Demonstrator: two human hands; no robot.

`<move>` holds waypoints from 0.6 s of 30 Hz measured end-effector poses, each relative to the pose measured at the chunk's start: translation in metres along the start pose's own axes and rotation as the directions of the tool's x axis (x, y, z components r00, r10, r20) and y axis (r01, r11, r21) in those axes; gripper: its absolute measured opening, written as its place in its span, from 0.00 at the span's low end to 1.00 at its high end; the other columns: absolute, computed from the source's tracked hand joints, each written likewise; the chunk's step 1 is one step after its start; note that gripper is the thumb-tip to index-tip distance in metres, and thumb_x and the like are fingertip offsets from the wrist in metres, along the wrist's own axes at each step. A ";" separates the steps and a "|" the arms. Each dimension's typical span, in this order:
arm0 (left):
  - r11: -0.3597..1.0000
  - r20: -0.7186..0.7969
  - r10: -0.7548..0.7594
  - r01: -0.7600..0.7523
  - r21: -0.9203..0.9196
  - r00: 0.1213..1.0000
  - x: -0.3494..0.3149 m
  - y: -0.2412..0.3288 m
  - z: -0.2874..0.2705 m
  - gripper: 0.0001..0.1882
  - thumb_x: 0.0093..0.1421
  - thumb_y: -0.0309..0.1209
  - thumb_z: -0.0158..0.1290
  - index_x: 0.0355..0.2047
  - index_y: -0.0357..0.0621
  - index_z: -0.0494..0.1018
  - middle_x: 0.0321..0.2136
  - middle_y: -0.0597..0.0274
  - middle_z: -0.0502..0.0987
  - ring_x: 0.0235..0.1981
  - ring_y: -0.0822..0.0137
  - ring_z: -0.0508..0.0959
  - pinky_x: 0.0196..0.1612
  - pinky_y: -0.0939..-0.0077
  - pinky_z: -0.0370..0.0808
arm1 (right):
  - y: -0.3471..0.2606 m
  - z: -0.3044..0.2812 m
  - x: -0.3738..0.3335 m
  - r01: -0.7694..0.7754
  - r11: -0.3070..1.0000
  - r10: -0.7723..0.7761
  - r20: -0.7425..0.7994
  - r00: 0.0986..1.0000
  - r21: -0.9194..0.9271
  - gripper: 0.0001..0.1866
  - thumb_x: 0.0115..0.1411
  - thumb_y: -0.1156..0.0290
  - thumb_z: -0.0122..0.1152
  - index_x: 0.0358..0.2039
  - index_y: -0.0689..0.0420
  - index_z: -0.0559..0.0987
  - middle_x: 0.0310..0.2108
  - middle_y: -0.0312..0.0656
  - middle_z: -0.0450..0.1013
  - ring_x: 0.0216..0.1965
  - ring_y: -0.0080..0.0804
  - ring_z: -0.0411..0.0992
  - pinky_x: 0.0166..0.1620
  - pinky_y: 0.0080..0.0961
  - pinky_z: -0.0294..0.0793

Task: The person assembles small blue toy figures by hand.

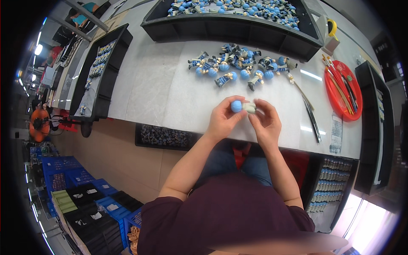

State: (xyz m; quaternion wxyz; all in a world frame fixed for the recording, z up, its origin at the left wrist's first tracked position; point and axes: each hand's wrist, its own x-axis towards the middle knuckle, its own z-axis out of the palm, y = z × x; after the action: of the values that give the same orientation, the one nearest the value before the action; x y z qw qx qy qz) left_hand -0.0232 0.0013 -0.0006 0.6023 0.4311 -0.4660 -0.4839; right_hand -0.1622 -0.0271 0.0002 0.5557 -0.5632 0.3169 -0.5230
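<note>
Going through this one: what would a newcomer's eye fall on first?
Probably the bright red dish of brushes on the worktable's right. Next, the black tray heaped with blue-headed figurines at the back, then the single figurine in the left hand, front centre.

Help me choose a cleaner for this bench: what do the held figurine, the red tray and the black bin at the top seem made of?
Figurine: probably moulded plastic or resin, matte; its blue head shows ridges and little shine.
Red tray: likely plastic, given its bright, even colour and slight gloss.
Black bin: probably satin plastic, with regular ribs along its wall.
</note>
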 end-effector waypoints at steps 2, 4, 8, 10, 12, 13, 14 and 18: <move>0.992 -0.092 -0.023 0.011 -0.124 0.996 -0.001 0.004 -0.001 0.15 0.54 0.19 0.49 0.42 0.39 0.63 0.42 0.51 0.70 0.36 0.69 0.74 0.38 0.78 0.72 | -0.008 -0.005 0.004 0.083 0.987 -0.099 -0.108 0.989 -0.140 0.22 0.49 0.84 0.55 0.47 0.62 0.65 0.46 0.43 0.64 0.47 0.30 0.65 0.46 0.25 0.67; 0.989 -0.139 -0.011 -0.010 -0.148 0.990 0.000 0.004 0.000 0.13 0.54 0.19 0.49 0.40 0.39 0.62 0.42 0.51 0.70 0.35 0.69 0.74 0.35 0.79 0.73 | -0.023 -0.009 0.010 0.132 0.927 -0.222 -0.229 0.948 -0.350 0.21 0.46 0.85 0.56 0.43 0.61 0.69 0.43 0.44 0.67 0.45 0.32 0.66 0.43 0.25 0.68; 0.989 -0.173 -0.022 -0.004 -0.149 0.985 0.001 0.003 0.001 0.12 0.54 0.19 0.49 0.37 0.40 0.61 0.42 0.50 0.70 0.33 0.70 0.75 0.35 0.81 0.73 | -0.029 -0.019 0.028 0.275 0.523 -0.271 0.149 0.951 -0.807 0.19 0.42 0.84 0.58 0.38 0.62 0.73 0.36 0.46 0.71 0.39 0.39 0.68 0.42 0.28 0.67; 0.991 -0.149 -0.016 -0.004 -0.131 0.989 0.001 0.002 0.001 0.12 0.54 0.19 0.49 0.37 0.40 0.61 0.42 0.50 0.70 0.33 0.70 0.75 0.36 0.81 0.74 | -0.016 -0.030 0.032 0.254 0.545 -0.201 0.170 0.965 -0.799 0.18 0.43 0.83 0.58 0.38 0.62 0.73 0.34 0.45 0.72 0.37 0.39 0.69 0.41 0.27 0.68; 0.988 -0.157 -0.073 0.051 -0.144 0.985 -0.001 0.005 0.001 0.13 0.53 0.19 0.50 0.38 0.38 0.62 0.42 0.51 0.70 0.34 0.70 0.75 0.36 0.80 0.74 | -0.024 -0.026 0.033 0.032 0.731 -0.006 0.040 0.999 -0.682 0.14 0.47 0.80 0.59 0.37 0.63 0.74 0.30 0.41 0.74 0.32 0.32 0.72 0.36 0.23 0.69; 0.988 -0.164 -0.072 0.048 -0.147 0.984 -0.001 0.007 0.002 0.13 0.53 0.19 0.50 0.38 0.38 0.62 0.42 0.51 0.70 0.34 0.70 0.75 0.36 0.80 0.74 | -0.026 -0.027 0.034 0.036 0.729 -0.004 0.048 0.999 -0.683 0.14 0.47 0.80 0.59 0.37 0.63 0.74 0.30 0.41 0.74 0.32 0.32 0.72 0.36 0.23 0.69; 0.988 -0.162 -0.087 0.065 -0.139 0.983 0.000 0.010 0.003 0.13 0.53 0.19 0.50 0.39 0.37 0.63 0.42 0.51 0.71 0.35 0.70 0.75 0.37 0.80 0.74 | -0.027 -0.030 0.035 -0.143 0.916 0.153 -0.003 0.988 -0.375 0.13 0.49 0.78 0.59 0.37 0.63 0.74 0.31 0.41 0.74 0.32 0.29 0.72 0.35 0.21 0.69; 0.994 -0.133 -0.048 0.034 -0.101 0.990 0.000 0.005 0.001 0.14 0.52 0.18 0.51 0.40 0.35 0.65 0.42 0.53 0.71 0.37 0.68 0.74 0.41 0.77 0.74 | -0.027 -0.035 0.032 -0.489 0.838 0.488 0.071 0.870 0.241 0.16 0.52 0.75 0.58 0.42 0.62 0.71 0.33 0.42 0.73 0.34 0.25 0.72 0.34 0.16 0.69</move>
State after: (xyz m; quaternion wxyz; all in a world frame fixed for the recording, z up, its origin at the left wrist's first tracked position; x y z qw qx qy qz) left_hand -0.0231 0.0017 0.0048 0.6431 0.4422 -0.3906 -0.4882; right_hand -0.1937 -0.0623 0.0277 0.7384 -0.3904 0.3792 -0.3982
